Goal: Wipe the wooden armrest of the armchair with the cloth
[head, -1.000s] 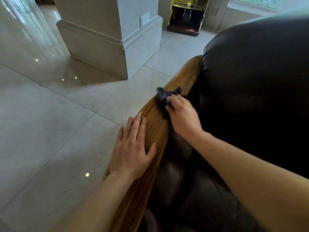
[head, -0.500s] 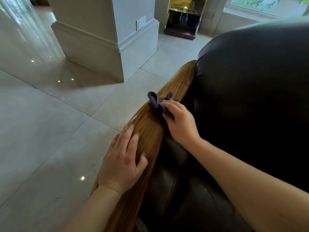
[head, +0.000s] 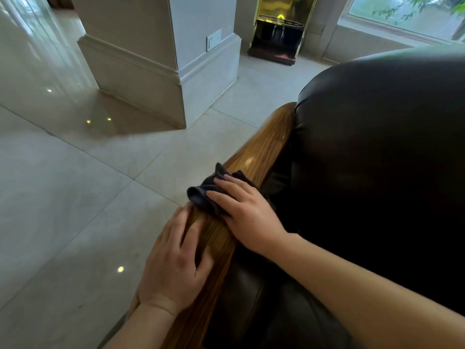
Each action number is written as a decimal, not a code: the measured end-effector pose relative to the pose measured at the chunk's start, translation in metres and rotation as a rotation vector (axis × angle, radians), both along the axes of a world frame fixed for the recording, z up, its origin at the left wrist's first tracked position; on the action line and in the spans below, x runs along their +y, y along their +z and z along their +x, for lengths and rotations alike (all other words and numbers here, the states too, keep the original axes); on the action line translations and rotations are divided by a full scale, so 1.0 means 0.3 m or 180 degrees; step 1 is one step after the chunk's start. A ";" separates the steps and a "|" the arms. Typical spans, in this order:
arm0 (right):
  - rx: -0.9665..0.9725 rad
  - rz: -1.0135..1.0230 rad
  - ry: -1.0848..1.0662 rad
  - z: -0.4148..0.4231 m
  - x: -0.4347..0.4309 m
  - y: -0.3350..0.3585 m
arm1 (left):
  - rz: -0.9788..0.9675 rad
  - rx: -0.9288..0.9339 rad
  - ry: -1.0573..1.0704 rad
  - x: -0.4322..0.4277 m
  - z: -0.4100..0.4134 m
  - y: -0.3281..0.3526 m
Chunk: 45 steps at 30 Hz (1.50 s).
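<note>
The glossy wooden armrest (head: pixel 264 144) of a dark leather armchair (head: pixel 377 147) runs from the bottom centre up toward the chair's back. A crumpled dark cloth (head: pixel 206 195) lies on the middle of the armrest under the fingers of my right hand (head: pixel 246 212), which presses it flat against the wood. My left hand (head: pixel 173 263) rests palm down on the armrest just behind the cloth, fingers spread over the wood, holding nothing. Its fingertips almost touch the cloth.
Pale polished floor tiles (head: pixel 75 210) spread to the left of the chair. A square pillar (head: pixel 156 71) with a wall socket stands ahead on the left. A gold and black cabinet (head: pixel 279 28) sits by the window at the back.
My right hand has dragged the cloth back along the armrest toward me, closing the gap to my left hand. The left hand has stayed on the wood.
</note>
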State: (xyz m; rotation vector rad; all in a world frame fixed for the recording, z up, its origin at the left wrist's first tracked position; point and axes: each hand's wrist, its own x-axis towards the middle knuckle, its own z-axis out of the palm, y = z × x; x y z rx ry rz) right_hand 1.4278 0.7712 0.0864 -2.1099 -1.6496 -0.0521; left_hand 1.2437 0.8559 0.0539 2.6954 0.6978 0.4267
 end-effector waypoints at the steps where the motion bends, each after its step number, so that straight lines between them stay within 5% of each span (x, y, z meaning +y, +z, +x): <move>1: -0.0045 -0.0012 0.0089 0.040 -0.001 0.010 | -0.0012 -0.0018 -0.0001 0.000 0.001 0.000; 6: 0.0100 -0.0582 -0.1362 0.317 0.082 0.052 | -0.0091 -0.0092 -0.0001 0.000 0.001 -0.001; 13: 0.0274 -0.0797 -0.2081 0.551 0.205 0.046 | -0.0031 -0.0055 0.0031 0.000 0.004 -0.006; 22: 0.0299 0.0035 -0.1196 0.108 0.065 -0.022 | -0.0075 -0.0034 0.0037 -0.005 0.005 -0.002; 27: -0.0037 -0.0271 -0.0237 0.118 -0.026 -0.026 | -0.0013 -0.0105 0.0097 -0.003 0.004 -0.019; 34: 0.0224 -0.0472 -0.1469 0.237 0.134 0.024 | -0.0007 -0.0095 0.0051 -0.003 0.008 -0.010; 45: 0.0000 -0.0231 -0.1342 -0.177 0.018 -0.062 | -0.0179 -0.0182 0.0025 -0.018 -0.008 0.020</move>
